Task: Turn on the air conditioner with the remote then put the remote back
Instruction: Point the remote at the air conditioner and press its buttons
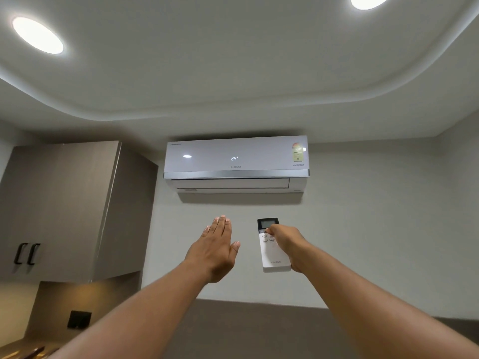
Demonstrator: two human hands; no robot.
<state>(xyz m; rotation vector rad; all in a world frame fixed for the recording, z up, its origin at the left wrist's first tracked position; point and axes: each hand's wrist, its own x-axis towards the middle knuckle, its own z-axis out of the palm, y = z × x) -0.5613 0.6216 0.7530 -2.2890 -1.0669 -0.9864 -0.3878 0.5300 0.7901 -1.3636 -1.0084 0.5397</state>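
Observation:
A white wall-mounted air conditioner (236, 164) hangs high on the wall ahead, its front panel lit with "24°" and its lower flap slightly apart. My right hand (287, 244) holds a white remote (272, 255) with a dark screen on top, raised and aimed at the unit; my thumb rests on the buttons just below the screen. To the left of the remote, my left hand (216, 248) is held up flat, fingers together and stretched out, palm facing away, holding nothing.
A tall brown cabinet (72, 208) with two black handles stands at the left. Below it, a dark switch plate (79, 319) sits on the wall. Two round ceiling lights (37, 35) shine above. A dark panel (259, 327) runs along the lower wall.

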